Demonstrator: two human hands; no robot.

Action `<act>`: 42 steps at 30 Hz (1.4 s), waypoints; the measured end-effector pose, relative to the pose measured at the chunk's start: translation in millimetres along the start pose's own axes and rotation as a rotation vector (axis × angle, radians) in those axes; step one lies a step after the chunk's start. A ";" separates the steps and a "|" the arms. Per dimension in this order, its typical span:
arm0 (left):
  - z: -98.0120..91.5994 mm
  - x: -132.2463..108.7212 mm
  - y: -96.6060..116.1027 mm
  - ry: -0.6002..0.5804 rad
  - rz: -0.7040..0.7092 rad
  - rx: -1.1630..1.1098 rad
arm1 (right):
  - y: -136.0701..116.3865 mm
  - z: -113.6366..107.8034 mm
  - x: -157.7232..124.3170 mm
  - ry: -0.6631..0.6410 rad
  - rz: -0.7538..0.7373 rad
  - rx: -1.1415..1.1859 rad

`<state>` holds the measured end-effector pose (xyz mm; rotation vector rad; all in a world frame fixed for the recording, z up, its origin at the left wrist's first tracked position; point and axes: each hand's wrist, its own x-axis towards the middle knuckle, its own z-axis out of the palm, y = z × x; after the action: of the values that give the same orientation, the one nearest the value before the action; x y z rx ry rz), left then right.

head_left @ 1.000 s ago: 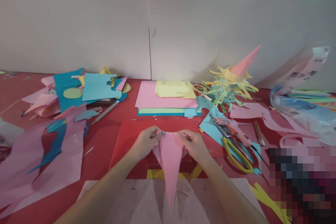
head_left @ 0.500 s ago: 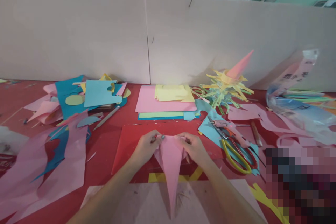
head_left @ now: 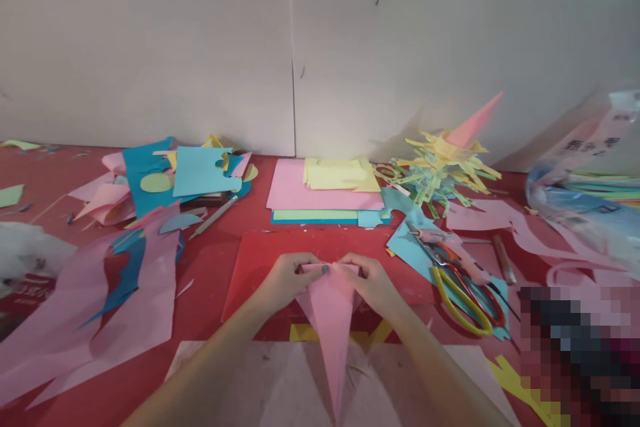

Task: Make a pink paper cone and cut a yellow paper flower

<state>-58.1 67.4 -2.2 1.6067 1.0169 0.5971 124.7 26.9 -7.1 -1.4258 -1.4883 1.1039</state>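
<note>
A pink paper cone (head_left: 331,320) points its tip down toward me, its wide edge at the far end. My left hand (head_left: 295,280) pinches the left part of that edge between thumb and fingers. On the right part of the same edge, my right hand (head_left: 364,280) grips with thumb and fingers closed. The two thumbs lie close together on the paper. Beneath the hands is a red board (head_left: 250,267), and yellow strips (head_left: 304,332) lie at its near side. The inside of the cone is hidden from me.
Scissors (head_left: 463,307) and a pink glue gun (head_left: 455,250) lie to the right. Behind them stands a fringed paper piece topped by a pink cone (head_left: 475,123). Stacked paper (head_left: 325,199) sits at the back, a pen-like tool (head_left: 214,217) and paper scraps (head_left: 155,293) left.
The thumbs have come closer together along the cone's wide edge, and its sides look more drawn in. The whole view has shifted slightly, so things appear further right.
</note>
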 end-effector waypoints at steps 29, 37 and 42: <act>-1.3 6.4 -4.8 0.189 -0.029 -0.205 | 1.8 0.2 9.1 0.138 0.180 0.204; -2.8 7.1 -6.8 0.223 -0.022 -0.245 | 10.0 -4.3 8.6 0.166 0.087 0.241; -3.2 6.0 -1.3 0.146 -0.091 -0.087 | 12.1 -4.2 8.8 0.157 0.065 0.208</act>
<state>-58.1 74.2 -3.3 1.4489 1.1497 0.6950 131.9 35.9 -17.6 -1.3891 -1.1884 1.1238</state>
